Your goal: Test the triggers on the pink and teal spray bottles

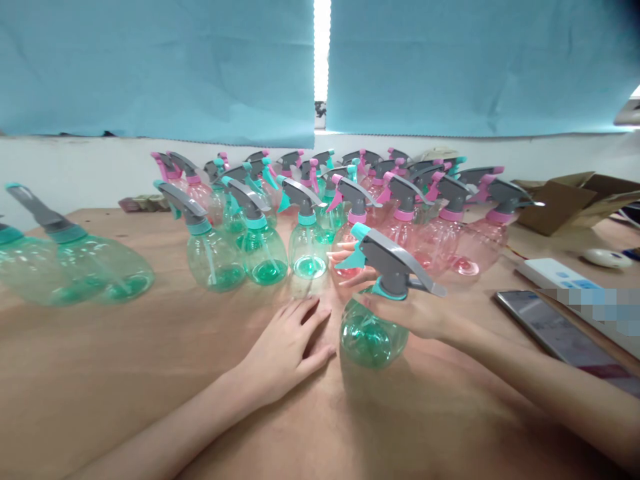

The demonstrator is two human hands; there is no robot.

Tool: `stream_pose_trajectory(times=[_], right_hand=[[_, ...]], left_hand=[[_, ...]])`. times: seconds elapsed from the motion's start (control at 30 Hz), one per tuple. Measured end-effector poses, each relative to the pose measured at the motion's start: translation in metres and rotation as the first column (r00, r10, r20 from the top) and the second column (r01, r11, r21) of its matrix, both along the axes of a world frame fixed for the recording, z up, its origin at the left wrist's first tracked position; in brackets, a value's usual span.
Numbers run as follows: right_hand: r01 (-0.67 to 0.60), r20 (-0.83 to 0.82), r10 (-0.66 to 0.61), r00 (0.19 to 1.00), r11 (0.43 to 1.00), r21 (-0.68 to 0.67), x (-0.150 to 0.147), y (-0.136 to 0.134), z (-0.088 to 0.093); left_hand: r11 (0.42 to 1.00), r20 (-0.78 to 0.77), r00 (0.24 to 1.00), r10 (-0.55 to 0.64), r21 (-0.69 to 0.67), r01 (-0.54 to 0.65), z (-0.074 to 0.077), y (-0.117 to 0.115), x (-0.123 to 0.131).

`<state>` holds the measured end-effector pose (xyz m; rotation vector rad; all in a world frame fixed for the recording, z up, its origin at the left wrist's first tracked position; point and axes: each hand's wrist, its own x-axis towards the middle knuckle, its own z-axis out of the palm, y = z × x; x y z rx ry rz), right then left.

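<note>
Transparent green plastic fills the right grip point(423, 313): the thumb crosses the near shoulder of a round-bellied spray bottle point(374, 340) with a grey-and-turquoise trigger head point(393, 260), fingers reaching around its far side. It is upright above the tan wooden bench point(150, 373); whether the base touches is unclear. Likely light, thin-walled and slick, it is best held beneath the collar, clear of the trigger. The left grip point(287, 347) rests nearby, loosely spread. Farther out stand green-tinted spray bottles point(265, 257) and pink-tinted ones point(400, 237).
</note>
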<state>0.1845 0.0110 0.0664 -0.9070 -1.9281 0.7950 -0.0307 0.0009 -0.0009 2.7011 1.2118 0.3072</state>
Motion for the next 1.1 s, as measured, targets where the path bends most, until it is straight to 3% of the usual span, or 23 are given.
stream_pose_trajectory(times=[0.9, 1.1], right_hand=[[0.036, -0.024, -0.035, 0.999, 0.997, 0.067, -0.0025, -0.001, -0.001], [-0.024, -0.037, 0.024, 0.999, 1.0, 0.002, -0.0022, -0.0006, -0.0021]], left_hand=[[0.999, -0.004, 1.0, -0.008, 0.032, 0.008, -0.0006, 0.001, -0.0004], [1.0, -0.012, 1.0, -0.005, 0.024, 0.005, -0.0004, 0.0005, -0.0003]])
